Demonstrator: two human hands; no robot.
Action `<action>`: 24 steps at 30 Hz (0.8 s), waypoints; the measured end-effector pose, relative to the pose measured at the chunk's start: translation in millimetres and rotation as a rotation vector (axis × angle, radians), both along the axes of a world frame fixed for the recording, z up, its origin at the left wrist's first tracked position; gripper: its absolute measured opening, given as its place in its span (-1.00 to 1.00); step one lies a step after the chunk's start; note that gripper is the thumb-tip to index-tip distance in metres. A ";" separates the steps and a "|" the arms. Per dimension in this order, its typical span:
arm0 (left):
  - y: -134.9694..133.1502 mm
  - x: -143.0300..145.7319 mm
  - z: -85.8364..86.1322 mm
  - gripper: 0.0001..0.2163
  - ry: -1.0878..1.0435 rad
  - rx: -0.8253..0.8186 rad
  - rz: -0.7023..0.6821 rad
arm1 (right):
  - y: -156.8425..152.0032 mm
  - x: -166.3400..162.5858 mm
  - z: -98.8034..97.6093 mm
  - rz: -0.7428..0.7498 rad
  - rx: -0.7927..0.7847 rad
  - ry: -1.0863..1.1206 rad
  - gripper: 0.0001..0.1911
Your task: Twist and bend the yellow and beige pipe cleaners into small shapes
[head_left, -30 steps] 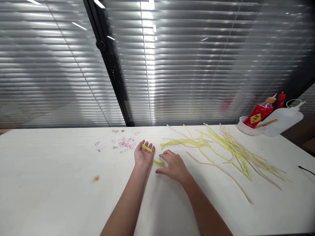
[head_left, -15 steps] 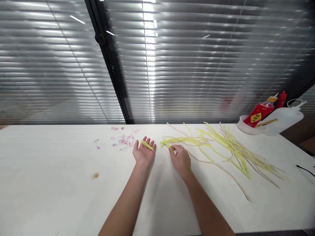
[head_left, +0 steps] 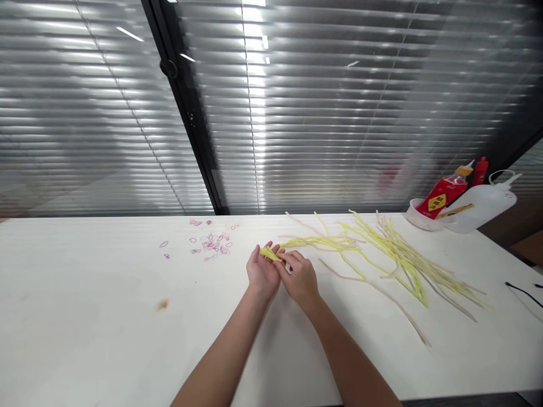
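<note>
- Head view: the yellow piece lies between the two hands, over the middle of the table; its long axis slants from far left to near right.
- Left hand: palm up, half open, fingers loosely curled, the piece resting across them; it is the supporting hand and the one closer to the bands.
- Right hand: thumb and fingertips drawn together at the near right end of the piece; it is the hand closer to the strands.
- Strands, yellow and pale: to the right, long axes mostly running far left to near right; too crossed to count. One pale strand lies apart on the near side.
- Bands: a scatter to the left, overlapping and uncountable; two lie singly at its left.
- Counts: two hands; at least one yellow piece, a second being impossible to confirm; at far right, one bowl, one stick and three bottles, namely a red bottle with an orange cap, a plain red bottle and a whitish bottle.
</note>
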State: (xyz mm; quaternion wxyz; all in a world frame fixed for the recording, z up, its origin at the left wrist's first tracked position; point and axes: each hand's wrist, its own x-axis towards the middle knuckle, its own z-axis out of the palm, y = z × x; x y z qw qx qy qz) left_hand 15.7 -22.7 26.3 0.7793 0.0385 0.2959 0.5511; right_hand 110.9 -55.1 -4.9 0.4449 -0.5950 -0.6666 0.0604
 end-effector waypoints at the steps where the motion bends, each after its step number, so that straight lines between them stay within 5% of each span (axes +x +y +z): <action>1: 0.2 0.3 0.5 -0.85 0.020 -0.001 0.000 | -0.1 0.0 0.1 0.002 0.007 0.006 -0.78; 8: 4.5 -1.7 -2.1 -0.79 0.125 -0.005 0.050 | -0.8 0.7 2.9 -0.034 0.076 0.041 -0.77; 14: 2.4 -28.6 12.1 -0.75 0.239 0.023 0.017 | 5.0 6.8 -1.8 -0.049 0.068 0.088 -0.81; 20: -1.1 -111.8 12.5 -0.78 0.534 0.235 0.022 | 4.6 3.3 -6.9 -0.009 0.019 0.049 -0.83; 24: 9.3 -203.2 20.0 -0.78 1.169 0.383 0.184 | 2.6 1.0 -8.2 0.050 -0.017 0.003 -0.83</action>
